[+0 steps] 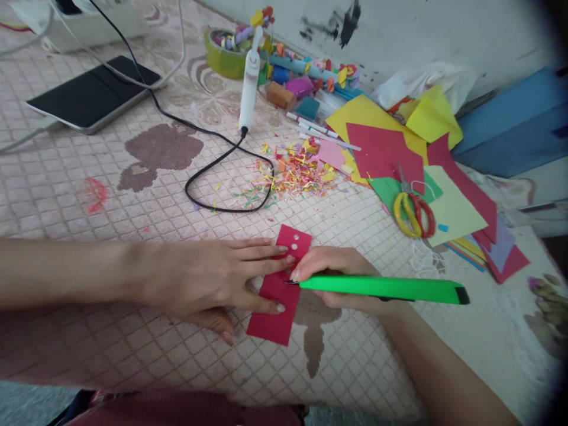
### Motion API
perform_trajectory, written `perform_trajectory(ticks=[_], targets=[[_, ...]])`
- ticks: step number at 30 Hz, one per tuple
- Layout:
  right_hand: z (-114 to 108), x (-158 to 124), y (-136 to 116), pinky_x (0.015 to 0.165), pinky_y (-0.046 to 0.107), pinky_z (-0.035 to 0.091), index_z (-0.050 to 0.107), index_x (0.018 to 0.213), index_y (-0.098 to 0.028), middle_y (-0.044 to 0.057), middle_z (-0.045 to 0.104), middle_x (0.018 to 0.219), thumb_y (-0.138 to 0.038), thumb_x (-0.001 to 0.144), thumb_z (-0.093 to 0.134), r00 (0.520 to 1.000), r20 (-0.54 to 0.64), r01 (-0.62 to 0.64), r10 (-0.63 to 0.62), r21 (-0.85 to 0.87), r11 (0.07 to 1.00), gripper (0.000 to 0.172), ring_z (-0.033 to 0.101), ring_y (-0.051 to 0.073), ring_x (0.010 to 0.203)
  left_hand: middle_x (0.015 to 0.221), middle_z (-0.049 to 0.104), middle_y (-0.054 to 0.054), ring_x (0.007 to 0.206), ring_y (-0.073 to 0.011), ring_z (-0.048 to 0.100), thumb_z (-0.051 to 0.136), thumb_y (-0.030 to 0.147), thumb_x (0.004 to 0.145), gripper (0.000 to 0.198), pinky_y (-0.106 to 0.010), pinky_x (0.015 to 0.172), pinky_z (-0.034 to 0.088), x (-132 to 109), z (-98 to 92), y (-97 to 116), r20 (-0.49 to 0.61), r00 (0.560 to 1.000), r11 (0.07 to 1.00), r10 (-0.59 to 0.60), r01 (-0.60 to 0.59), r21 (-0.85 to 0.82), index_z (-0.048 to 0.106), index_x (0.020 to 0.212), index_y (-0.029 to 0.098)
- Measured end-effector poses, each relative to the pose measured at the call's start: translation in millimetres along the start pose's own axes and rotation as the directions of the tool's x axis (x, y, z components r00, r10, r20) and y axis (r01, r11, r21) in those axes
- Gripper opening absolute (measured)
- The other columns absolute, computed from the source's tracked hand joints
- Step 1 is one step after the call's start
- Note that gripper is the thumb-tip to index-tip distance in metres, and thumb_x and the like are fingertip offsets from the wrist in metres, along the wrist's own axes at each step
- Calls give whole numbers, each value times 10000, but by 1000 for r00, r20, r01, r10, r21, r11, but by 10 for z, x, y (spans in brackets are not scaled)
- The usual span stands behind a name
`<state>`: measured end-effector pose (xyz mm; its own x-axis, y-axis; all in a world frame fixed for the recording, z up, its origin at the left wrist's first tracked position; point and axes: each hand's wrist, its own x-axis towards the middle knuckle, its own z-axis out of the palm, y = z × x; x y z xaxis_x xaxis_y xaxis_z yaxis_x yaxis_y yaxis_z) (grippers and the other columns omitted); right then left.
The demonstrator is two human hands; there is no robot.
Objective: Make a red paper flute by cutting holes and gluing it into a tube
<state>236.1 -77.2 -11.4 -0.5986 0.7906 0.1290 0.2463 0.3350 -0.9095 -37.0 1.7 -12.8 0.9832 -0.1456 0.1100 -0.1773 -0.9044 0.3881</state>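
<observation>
**Red strip pinned, cutter tip on it**

We see the red paper strip [274,291] flat on the quilted mat [133,195], centre-front; thin, light, prob. slides & creases easily, so best pressed flat close to the blade; left hand [199,278] lies splayed on it, fingers straight; right hand [337,266] clenched round the green cutter [381,289], tip touching the strip; scissors [412,213] well apart.

Soft even daylight, faint shadows, no glare, dark blurred vignette at right corners, edges bowed
</observation>
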Motion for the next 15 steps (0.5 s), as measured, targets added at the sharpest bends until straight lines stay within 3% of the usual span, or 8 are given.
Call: perform_trajectory(ticks=[15], targets=[[14,11,-42,774,300,549,705,1024,-211,58,769,948,-256,926,623,1000,-24,-17,16,-40,999,136,706,172,877,1553,421,-254,1468,-405,375,628,601,908,651,-611,1172,338,-21,159,62,-67,997,996,-29,34,82,526,1459,270]])
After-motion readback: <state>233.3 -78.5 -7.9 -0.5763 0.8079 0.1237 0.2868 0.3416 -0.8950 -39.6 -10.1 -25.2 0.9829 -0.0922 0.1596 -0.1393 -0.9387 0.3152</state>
